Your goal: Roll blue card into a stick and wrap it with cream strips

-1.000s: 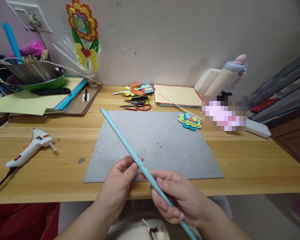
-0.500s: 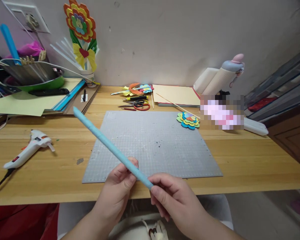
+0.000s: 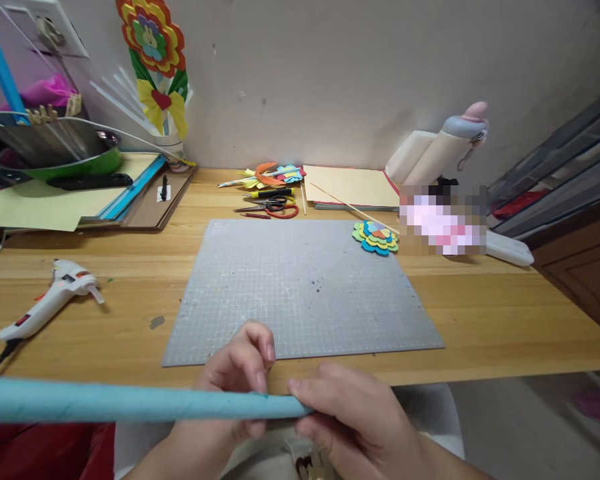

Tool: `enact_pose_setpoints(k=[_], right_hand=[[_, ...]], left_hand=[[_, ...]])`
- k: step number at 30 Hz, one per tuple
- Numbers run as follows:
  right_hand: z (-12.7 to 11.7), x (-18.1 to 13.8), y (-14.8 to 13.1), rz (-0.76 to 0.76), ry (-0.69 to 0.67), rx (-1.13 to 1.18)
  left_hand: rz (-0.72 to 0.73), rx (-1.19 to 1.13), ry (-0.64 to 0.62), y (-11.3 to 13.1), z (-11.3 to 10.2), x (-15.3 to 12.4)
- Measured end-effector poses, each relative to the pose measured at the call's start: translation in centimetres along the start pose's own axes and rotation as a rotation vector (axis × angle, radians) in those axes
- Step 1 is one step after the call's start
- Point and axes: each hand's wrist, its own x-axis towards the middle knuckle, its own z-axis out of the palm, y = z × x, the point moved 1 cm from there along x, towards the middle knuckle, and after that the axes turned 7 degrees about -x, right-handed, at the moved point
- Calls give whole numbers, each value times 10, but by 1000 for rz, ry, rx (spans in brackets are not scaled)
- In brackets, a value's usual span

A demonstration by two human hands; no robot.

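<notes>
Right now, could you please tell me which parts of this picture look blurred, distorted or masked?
Head view: the blue stick held in the left hand and right hand is soft and looks thicker toward the left edge, near the lens; a pixelated block masks something right of the grey mat; the shelves at the right edge lean from wide-angle distortion; lighting is even.

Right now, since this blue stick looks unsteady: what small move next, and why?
Probably slide the left hand leftward along the blue stick: it and the right hand grip only the stick's right end, while the long rest juts left, unsupported.
</notes>
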Motion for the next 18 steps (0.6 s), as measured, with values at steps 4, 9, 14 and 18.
enact_pose_setpoints(k=[4,9,14,18], right_hand=[[0,-3,0,-16,-76,68],[-2,-3,-3,3,-139,99],[-2,-4,-4,26,-193,117],[-3,-3,-5,23,-193,142]], left_hand=[[5,59,-30,8,1,-3],[8,100,-64,14,-2,-7],[31,142,-104,15,-5,-6],[47,205,-133,17,-5,-5]])
